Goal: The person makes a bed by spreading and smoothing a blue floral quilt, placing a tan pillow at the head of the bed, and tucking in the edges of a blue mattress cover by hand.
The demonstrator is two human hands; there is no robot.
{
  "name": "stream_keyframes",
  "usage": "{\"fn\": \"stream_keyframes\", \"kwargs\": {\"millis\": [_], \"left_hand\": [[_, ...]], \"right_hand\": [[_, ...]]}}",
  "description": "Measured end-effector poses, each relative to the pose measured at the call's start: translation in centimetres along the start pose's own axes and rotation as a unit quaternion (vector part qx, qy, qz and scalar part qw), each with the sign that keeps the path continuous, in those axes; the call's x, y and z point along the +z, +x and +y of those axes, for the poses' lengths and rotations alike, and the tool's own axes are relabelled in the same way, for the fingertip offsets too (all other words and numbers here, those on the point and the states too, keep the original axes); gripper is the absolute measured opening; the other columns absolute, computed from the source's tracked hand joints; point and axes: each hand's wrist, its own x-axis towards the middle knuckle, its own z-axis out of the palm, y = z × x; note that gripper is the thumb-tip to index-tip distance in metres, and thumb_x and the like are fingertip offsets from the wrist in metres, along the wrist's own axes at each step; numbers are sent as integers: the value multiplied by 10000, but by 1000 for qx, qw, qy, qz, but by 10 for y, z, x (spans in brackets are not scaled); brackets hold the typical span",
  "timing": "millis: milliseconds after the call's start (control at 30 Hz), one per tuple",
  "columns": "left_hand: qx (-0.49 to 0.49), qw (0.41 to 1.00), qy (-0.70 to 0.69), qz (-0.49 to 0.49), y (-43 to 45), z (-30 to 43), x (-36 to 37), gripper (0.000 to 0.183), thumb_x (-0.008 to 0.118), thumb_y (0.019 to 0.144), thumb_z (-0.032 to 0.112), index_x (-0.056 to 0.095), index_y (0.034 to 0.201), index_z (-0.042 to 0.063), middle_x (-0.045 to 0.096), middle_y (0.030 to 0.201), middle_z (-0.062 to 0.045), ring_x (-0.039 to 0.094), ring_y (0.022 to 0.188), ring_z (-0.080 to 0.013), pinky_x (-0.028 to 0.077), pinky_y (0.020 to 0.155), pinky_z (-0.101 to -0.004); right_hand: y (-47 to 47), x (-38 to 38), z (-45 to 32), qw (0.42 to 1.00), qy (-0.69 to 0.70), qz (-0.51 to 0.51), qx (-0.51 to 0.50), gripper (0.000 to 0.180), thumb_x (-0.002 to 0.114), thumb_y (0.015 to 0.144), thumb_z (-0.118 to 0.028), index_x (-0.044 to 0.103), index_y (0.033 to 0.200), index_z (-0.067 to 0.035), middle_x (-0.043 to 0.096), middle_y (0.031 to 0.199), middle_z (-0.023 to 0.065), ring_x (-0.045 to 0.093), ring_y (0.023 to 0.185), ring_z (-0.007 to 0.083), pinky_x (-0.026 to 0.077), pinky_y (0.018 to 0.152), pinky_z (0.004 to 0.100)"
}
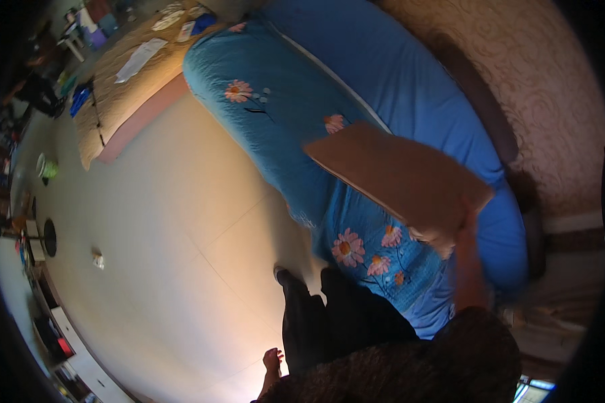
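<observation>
My right hand (467,214) grips the near right end of a flat, brown rectangular cushion (398,169). The cushion is tilted above a long seat or bed draped in blue cloth, and its exact make is blurred. Under it lies a teal flowered cover (282,121) with pink daisies, wrinkled at the near end. A plain blue sheet (383,65) spreads along the wall side. Low by my dark trousers hangs my left hand (273,359), fingers loosely curled and apart, with nothing seen in it.
Pale floor tiles (181,201) stretch to the left. Farther off, a low bed with a tan cover (126,95) carries papers and cloths. A white-and-green bin (46,167) and a small item (98,259) stand on the floor. Patterned wallpaper (539,90) rises at the right.
</observation>
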Motion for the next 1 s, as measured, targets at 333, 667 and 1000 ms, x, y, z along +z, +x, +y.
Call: {"fn": "stream_keyframes", "kwargs": {"millis": [333, 667, 1000], "left_hand": [[39, 995, 87, -16, 63, 165, -18, 261, 594, 848, 260, 565, 1054, 104, 642, 905, -51, 611, 719, -164, 445, 616, -302], [91, 981, 172, -6, 72, 319, 22, 284, 577, 863, 263, 556, 1090, 95, 654, 957, -68, 626, 766, -187, 455, 654, -314], [190, 936, 273, -110, 90, 443, 82, 263, 571, 867, 234, 579, 1065, 62, 667, 923, -70, 633, 721, -156, 456, 642, -288]], "right_hand": [[-154, 87, -153, 926, -285, 181, -171, 594, 740, 714, -186, 506, 1225, 4, 596, 1096, 146, 603, 905, 245, 492, 777, 352], [-139, 156, -168, 907, -347, 91, -220, 483, 728, 708, -124, 567, 1138, 24, 638, 1002, 114, 614, 878, 205, 495, 755, 322], [-63, 323, -77, 979, 88, -27, -184, 488, 717, 736, -156, 552, 1177, -28, 621, 1061, 99, 607, 911, 232, 500, 811, 355]]}}
